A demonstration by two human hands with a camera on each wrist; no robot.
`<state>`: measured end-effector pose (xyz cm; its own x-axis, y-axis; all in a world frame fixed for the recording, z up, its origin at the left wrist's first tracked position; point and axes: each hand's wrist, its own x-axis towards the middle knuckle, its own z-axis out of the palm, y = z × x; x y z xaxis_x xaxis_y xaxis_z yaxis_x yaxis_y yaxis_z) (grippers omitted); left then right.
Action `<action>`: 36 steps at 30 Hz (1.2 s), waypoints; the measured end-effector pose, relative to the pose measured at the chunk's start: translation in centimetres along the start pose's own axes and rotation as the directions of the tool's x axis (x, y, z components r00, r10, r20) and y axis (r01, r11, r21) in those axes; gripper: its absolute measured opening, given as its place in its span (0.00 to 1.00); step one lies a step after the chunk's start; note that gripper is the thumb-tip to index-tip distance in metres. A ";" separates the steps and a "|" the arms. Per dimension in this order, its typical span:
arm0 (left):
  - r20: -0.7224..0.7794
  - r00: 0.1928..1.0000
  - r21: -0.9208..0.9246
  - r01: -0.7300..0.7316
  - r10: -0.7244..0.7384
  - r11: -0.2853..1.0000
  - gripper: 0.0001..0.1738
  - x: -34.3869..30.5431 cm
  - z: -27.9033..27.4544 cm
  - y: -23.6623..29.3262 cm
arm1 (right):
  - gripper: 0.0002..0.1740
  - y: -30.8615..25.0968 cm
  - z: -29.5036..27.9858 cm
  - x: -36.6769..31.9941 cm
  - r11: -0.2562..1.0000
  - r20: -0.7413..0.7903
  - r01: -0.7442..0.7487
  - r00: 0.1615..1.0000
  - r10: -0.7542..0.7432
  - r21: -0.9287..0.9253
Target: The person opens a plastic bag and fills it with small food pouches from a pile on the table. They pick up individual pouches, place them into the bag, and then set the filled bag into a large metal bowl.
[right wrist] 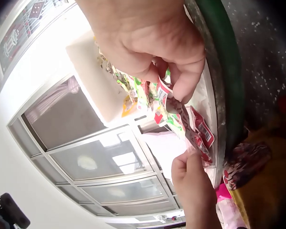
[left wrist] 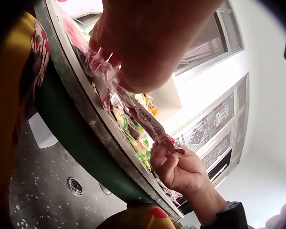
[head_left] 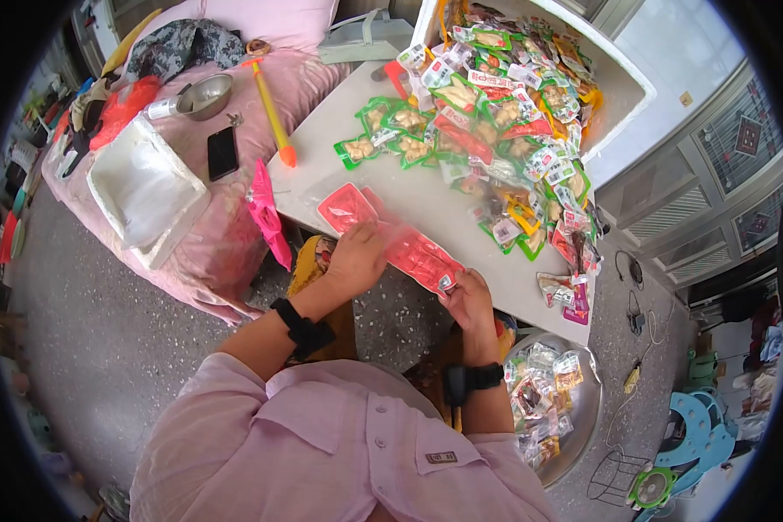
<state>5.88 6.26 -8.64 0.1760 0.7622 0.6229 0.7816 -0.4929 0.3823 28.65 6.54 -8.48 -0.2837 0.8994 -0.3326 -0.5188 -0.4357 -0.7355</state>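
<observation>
A long red packet (head_left: 422, 261) is stretched between the two hands at the table's near edge. My right hand (head_left: 470, 302) pinches its right end; in the right wrist view, thumb and fingers of the right hand (right wrist: 155, 52) close on the packet (right wrist: 181, 112). My left hand (head_left: 357, 261) grips the clear, crumpled wrapping (left wrist: 105, 78) at the other end, seen in the left wrist view. Another red packet (head_left: 346, 207) lies flat on the table, just beyond the left hand.
Many colourful food packets (head_left: 496, 113) spill from a white foam box (head_left: 622, 83) across the table (head_left: 322, 113). A metal basin (head_left: 583, 435) of small packets stands at lower right. Left, a pink-covered bed holds a foam lid (head_left: 143, 187) and a phone (head_left: 223, 153).
</observation>
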 end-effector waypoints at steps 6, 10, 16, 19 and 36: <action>-0.020 1.000 0.053 0.007 -0.006 0.999 0.07 0.1 -0.7 0.8 | 0.06 0.7 1.3 2.3 0.998 0.032 -0.027 0.999 0.025 0.054; -0.049 0.999 0.115 0.001 0.005 0.993 0.07 0.5 -1.3 1.4 | 0.05 1.7 2.7 3.5 0.998 0.043 -0.031 0.999 0.029 0.057; -0.014 0.997 0.026 0.070 -0.070 0.997 0.07 0.7 -1.7 0.8 | 0.04 1.2 3.4 3.6 0.995 0.094 -0.092 0.991 0.094 -0.030; -0.014 1.000 0.017 -0.016 0.017 1.000 0.07 0.4 -1.3 0.6 | 0.04 1.2 3.9 3.8 0.994 0.111 -0.093 0.989 0.099 -0.058; -0.030 0.994 -0.051 -0.106 0.105 0.993 0.08 -0.1 -1.8 1.2 | 0.03 4.1 7.6 5.7 0.988 0.103 -0.145 0.983 0.150 -0.051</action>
<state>5.70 4.83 -7.07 0.2389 0.6932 0.6800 0.7268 -0.5920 0.3483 18.77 9.58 -8.91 -0.4401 0.8153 -0.3764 -0.4302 -0.5594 -0.7085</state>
